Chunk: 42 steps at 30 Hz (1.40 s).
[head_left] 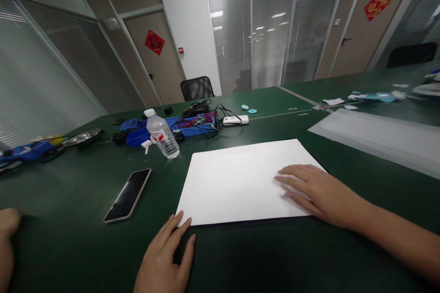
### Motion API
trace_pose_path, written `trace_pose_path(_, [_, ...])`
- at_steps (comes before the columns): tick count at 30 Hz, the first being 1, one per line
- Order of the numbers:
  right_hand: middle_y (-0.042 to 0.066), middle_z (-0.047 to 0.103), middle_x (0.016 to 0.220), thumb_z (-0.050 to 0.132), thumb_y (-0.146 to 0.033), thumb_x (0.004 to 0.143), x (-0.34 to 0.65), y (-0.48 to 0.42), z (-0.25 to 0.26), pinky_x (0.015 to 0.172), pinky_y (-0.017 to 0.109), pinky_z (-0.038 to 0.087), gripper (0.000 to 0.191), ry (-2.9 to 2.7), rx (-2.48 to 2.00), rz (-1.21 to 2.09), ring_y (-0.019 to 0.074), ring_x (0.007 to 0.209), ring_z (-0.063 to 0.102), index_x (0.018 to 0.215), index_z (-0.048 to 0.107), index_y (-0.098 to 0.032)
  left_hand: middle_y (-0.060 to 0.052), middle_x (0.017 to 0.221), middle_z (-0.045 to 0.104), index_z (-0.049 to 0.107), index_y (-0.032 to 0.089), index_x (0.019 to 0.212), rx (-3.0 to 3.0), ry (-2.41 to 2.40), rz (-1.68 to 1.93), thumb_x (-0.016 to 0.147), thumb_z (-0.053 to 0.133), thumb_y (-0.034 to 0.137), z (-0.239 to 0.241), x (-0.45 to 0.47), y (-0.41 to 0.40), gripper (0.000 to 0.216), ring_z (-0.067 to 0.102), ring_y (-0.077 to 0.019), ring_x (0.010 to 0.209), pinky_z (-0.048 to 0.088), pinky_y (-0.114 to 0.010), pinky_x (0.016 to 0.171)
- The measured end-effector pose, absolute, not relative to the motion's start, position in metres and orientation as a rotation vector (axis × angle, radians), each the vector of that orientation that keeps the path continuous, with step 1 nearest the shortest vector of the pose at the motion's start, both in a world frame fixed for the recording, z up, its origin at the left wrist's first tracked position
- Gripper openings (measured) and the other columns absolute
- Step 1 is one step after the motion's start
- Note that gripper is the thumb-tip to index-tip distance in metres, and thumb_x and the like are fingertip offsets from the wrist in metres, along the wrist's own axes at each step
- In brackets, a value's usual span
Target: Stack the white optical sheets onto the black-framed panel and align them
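Left hand (pixel 165 256) lay spread, fingertips at the white sheet (pixel 240 183)'s near-left corner | right hand (pixel 316 192) pressed flat on its right side | sheet flat on green table (pixel 68 238) | risk: uneven push could skew or crease it.

Red door signs (pixel 154 42) bear an unreadable character.

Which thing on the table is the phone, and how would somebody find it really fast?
Start at the big white sheet of paper in the middle of the green table, where the left hand touches the near corner and the right hand lies flat. Look just left of the sheet: the phone lies there, nearer than the water bottle. It is the only flat, dark, shiny slab.
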State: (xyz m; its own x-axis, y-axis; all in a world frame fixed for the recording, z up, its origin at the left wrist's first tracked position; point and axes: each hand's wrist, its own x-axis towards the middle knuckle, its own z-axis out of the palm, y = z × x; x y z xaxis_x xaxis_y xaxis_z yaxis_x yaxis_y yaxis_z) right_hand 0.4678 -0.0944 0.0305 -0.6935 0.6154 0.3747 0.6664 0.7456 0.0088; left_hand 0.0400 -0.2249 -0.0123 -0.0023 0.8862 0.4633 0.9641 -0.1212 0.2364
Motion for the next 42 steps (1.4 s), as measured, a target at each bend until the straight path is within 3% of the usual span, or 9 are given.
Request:
trace_pose_path(7, [0.026,0.050,0.158,0.036,-0.051,0.109,0.645,-0.016,0.015,0.122,0.063,0.021,0.065,-2.137,-1.919,-0.697,0.0391,0.151,0.040,0.155,0.057,-0.010,-0.003,0.137,0.077,0.082,0.031,0.123,-2.084,-2.044,-0.833,0.097,0.059,0.053,-0.013,0.040,-0.224,0.041,0.074,-0.0311,0.127,0.063,-0.048,0.107])
trace_pose_path(10, [0.036,0.051,0.151,0.039,-0.071,0.103,0.715,-0.003,-0.004,0.104,0.066,0.035,0.084,-1.736,-2.441,-0.406,0.0453,0.140,0.049,0.157,0.055,-0.008,-0.003,0.140,0.076,0.082,0.032,0.123,-2.094,-2.056,-0.845,0.096,0.059,0.054,-0.014,0.039,-0.224,0.041,0.073,-0.0311,0.127,0.062,-0.047,0.108])
trace_pose_path(13, [0.036,0.055,0.147,0.032,-0.084,0.098,0.740,-0.002,-0.013,0.088,0.057,0.042,0.095,-1.571,-2.584,-0.127,0.0453,0.124,0.059,0.155,0.057,-0.012,-0.002,0.140,0.075,0.081,0.034,0.124,-2.090,-2.043,-0.871,0.097,0.058,0.055,-0.018,0.038,-0.224,0.041,0.073,-0.0315,0.128,0.061,-0.049,0.109])
trace_pose_path(18, [0.033,0.056,0.146,0.029,-0.066,0.106,0.708,-0.014,0.000,0.080,0.050,0.040,0.078,-1.739,-2.480,-0.255,0.0421,0.116,0.060,0.154,0.059,-0.013,-0.002,0.140,0.075,0.080,0.033,0.126,-2.107,-2.014,-0.844,0.098,0.058,0.054,-0.020,0.036,-0.224,0.041,0.072,-0.0317,0.129,0.061,-0.051,0.109])
trace_pose_path(23, [0.027,0.068,0.130,0.034,-0.039,0.107,0.680,-0.029,0.018,0.080,0.043,0.041,0.055,-1.862,-2.427,-0.243,0.0332,0.106,0.065,0.134,0.073,-0.011,-0.003,0.139,0.076,0.081,0.031,0.124,-2.127,-1.976,-0.840,0.098,0.059,0.052,-0.017,0.036,-0.224,0.040,0.073,-0.0304,0.128,0.061,-0.048,0.109])
trace_pose_path(31, [0.015,0.072,0.129,0.036,-0.042,0.108,0.604,-0.077,0.045,0.082,0.042,0.050,0.051,-1.989,-2.114,-0.481,0.0295,0.104,0.068,0.131,0.074,-0.016,-0.002,0.138,0.077,0.082,0.031,0.122,-2.102,-1.993,-0.775,0.097,0.058,0.050,-0.015,0.036,-0.224,0.040,0.074,-0.0301,0.126,0.063,-0.046,0.106])
trace_pose_path(35, [0.007,0.073,0.126,0.044,-0.034,0.106,0.533,-0.129,0.029,0.091,0.044,0.056,0.038,-2.182,-1.672,-0.553,0.0261,0.104,0.069,0.121,0.078,-0.024,-0.003,0.137,0.077,0.083,0.029,0.122,-2.097,-1.972,-0.745,0.097,0.058,0.049,-0.016,0.035,-0.223,0.041,0.075,-0.0292,0.125,0.063,-0.045,0.107])
trace_pose_path(39, [0.006,0.075,0.113,0.050,-0.027,0.104,0.467,-0.175,0.002,0.083,0.042,0.059,0.032,-2.221,-1.415,-0.458,0.0243,0.097,0.070,0.118,0.078,-0.029,-0.003,0.136,0.078,0.083,0.029,0.121,-2.110,-1.918,-0.739,0.099,0.056,0.049,-0.017,0.034,-0.222,0.040,0.076,-0.0287,0.122,0.064,-0.044,0.105])
trace_pose_path(42, [0.005,0.075,0.121,0.052,-0.020,0.102,0.441,-0.188,-0.007,0.088,0.043,0.060,0.034,-2.246,-1.325,-0.358,0.0251,0.106,0.070,0.121,0.077,-0.033,-0.003,0.136,0.077,0.082,0.029,0.122,-2.123,-1.876,-0.758,0.100,0.056,0.050,-0.017,0.034,-0.222,0.041,0.077,-0.0289,0.121,0.065,-0.043,0.102])
